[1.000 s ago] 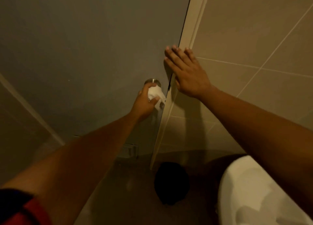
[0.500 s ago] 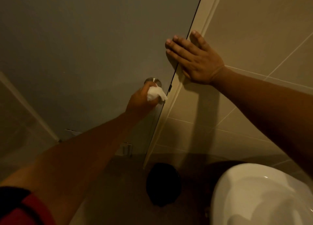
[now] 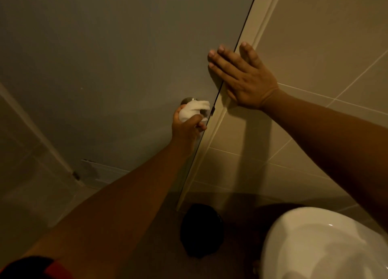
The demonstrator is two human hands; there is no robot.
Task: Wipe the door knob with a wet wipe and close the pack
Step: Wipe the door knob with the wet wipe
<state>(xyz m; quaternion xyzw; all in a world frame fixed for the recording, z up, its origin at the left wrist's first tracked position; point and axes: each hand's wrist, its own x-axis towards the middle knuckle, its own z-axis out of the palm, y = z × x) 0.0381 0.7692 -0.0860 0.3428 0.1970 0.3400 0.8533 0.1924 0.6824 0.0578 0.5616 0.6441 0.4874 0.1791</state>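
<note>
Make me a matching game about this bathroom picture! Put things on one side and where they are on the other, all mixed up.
Things:
1. white crumpled wet wipe
2. right hand
3. round black bin
4. white ceramic basin

Places:
A. on the floor below the door edge
B. bottom right corner
C. flat across door edge and frame
D. in the left hand, on the round metal door knob

Pairs: 1-D, 2-C, 3-A, 4-B

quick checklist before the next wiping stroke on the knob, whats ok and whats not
1. Wet wipe gripped in left hand: ok.
2. Wipe touching the door knob: ok.
3. Right hand flat, bracing the door at its edge: ok.
4. Whole knob covered: not ok, its top shows bare.
5. Knob clean: cannot tell, too dim.
6. Wipe pack within reach: cannot tell, not in view.
</note>
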